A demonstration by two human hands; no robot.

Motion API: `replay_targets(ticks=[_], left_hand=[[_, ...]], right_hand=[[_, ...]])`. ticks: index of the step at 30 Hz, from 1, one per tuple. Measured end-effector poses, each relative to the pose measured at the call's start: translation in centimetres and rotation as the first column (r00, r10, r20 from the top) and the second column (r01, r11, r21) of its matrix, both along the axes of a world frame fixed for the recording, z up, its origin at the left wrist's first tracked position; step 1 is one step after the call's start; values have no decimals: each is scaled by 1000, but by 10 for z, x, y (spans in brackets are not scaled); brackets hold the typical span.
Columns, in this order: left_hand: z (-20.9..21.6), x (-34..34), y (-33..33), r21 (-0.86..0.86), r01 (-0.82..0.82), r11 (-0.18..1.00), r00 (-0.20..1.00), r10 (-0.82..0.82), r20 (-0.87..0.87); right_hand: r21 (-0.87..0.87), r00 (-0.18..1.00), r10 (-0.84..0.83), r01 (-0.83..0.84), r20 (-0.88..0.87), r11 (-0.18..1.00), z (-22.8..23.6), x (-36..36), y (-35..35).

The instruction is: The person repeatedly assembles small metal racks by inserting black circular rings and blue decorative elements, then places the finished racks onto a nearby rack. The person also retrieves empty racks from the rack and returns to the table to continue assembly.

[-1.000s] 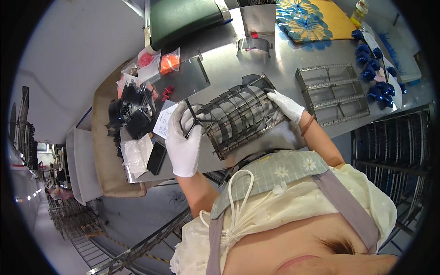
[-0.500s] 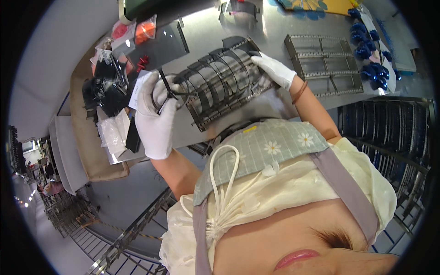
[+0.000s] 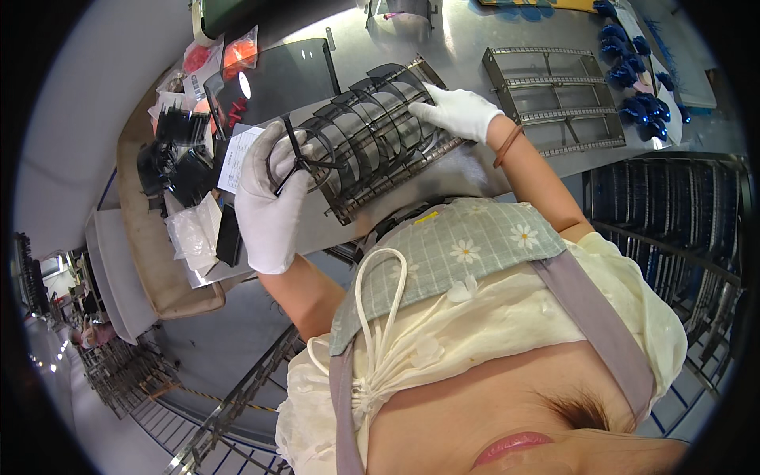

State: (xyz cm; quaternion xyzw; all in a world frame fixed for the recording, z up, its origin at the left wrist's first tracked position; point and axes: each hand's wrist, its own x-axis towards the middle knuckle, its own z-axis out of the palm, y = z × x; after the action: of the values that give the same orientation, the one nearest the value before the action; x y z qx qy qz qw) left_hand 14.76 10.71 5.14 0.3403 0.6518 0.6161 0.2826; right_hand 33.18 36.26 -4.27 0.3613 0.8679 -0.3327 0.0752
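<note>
On the steel table a metal rack (image 3: 346,212) lies slantwise, with a row of thin, dark, glossy curved strips (image 3: 368,131) arched across its bars. My left hand (image 3: 273,202), in a white glove, is at the rack's left end. Its fingers and thumb close round a black piece with thin crossing arms (image 3: 299,162), next to the nearest strips; its exact kind is unclear. My right hand (image 3: 463,112), also gloved, is at the rack's far right end. Its thumb and fingers pinch the edge of a curved strip there; some fingertips are hidden.
A second metal rack (image 3: 554,103) lies at the right, near shiny blue tinsel bunches (image 3: 645,119). To the left are black parts (image 3: 186,158), a printed paper (image 3: 234,162), plastic bags (image 3: 194,229) and a large dark sheet (image 3: 277,75). Loaded racks (image 3: 665,206) stand beyond the table's right edge.
My right hand has shifted slightly left and up along the rack's end. The strips near it now stand more upright. My left hand keeps its hold, nearly in place.
</note>
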Motion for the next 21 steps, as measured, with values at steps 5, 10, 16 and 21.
replay_targets(ticks=[5,10,16,21], left_hand=[[-3,12,17,-28,106,994,988,-109,-105],[-4,9,16,0,563,826,818,-558,-142],[23,-22,16,-227,888,400,362,-912,-190],[43,-37,16,-270,910,316,239,-929,-282]], right_hand=[[603,745,362,67,-560,795,58,-4,-24],[303,536,398,-259,-745,917,102,1,-46],[133,590,494,-548,-638,826,128,9,-67],[2,586,487,-638,-648,770,137,11,-68]])
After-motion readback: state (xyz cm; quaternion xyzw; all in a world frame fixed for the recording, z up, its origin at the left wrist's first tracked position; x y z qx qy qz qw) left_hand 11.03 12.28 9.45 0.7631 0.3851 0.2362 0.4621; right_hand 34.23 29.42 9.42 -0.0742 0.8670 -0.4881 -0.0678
